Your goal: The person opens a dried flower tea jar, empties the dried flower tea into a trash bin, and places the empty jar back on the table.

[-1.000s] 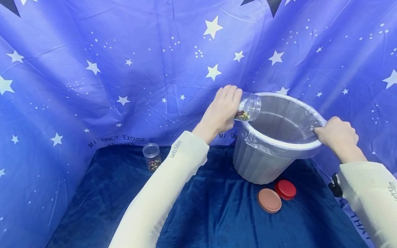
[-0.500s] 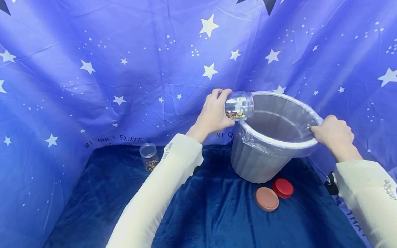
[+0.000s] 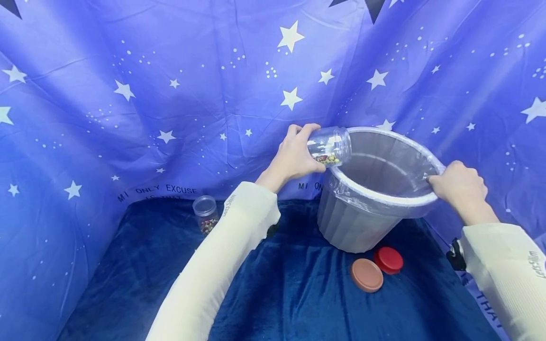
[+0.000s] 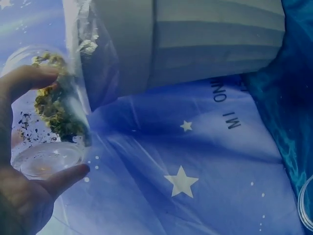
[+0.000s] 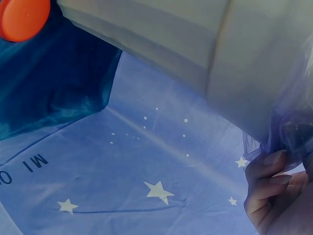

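In the head view my left hand [image 3: 292, 156] holds a clear plastic jar [image 3: 329, 144] tipped on its side, fingers over the top and thumb below. Its open mouth lies at the left rim of a grey trash bin [image 3: 358, 227]. Dried, mixed-coloured bits [image 4: 53, 100] rest along the jar's lower side in the left wrist view. At the opposite side of the rim, my right hand [image 3: 460, 189] grips the edge together with the clear bin liner [image 5: 293, 127] folded over it. The bin leans toward the right on the dark blue cloth.
A second lidless clear jar [image 3: 205, 215], partly filled with similar bits, stands at the left behind my forearm. A red lid [image 3: 388, 260] and a brown lid [image 3: 367, 274] lie in front of the bin. Star-printed blue curtains [image 3: 213, 94] surround the cloth-covered surface [image 3: 298, 293].
My left hand has turned and shifted slightly left, so more of the jar shows beyond the fingers. The right hand keeps its grip on the bin's rim.
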A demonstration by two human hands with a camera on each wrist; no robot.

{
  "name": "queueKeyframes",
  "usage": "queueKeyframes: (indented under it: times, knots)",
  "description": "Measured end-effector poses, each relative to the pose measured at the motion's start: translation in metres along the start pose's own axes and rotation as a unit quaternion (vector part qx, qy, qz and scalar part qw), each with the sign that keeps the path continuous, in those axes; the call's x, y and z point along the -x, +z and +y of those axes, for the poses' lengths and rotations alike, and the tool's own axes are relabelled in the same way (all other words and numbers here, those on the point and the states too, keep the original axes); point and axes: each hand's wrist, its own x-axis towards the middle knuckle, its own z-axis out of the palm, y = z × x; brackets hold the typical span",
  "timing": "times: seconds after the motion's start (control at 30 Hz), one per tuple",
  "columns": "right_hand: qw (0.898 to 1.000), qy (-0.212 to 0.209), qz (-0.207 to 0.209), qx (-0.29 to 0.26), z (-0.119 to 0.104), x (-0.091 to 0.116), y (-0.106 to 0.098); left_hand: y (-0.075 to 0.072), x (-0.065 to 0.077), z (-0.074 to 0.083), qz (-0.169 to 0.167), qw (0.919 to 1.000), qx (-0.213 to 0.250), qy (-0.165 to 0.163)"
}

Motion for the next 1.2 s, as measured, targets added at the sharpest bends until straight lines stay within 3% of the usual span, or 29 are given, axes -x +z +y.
queueKeyframes:
  times: [0.13,0.47,0.7,0.97,1.2]
  knots:
    - [1.0,0.002,-0.001,0.0,0.0,0.0,0.0,0.0,0.0,0.0,0.004,0.9999,0.013,-0.009]
    - [1.0,0.002,-0.002,-0.001,-0.001,0.0,0.0,0.002,0.001,-0.004,0.062,0.9943,0.086,-0.011]
    - [1.0,0.008,-0.006,-0.001,0.0,-0.001,0.0,0.002,-0.002,0.011,0.066,0.9961,0.059,-0.005]
    - [1.0,0.006,-0.001,-0.002,0.001,-0.001,0.0,0.006,-0.007,0.032,0.054,0.996,0.061,-0.039]
    - [1.0,0.005,-0.002,-0.004,0.001,-0.001,0.001,0.007,-0.007,0.04,0.034,0.9993,0.009,-0.015]
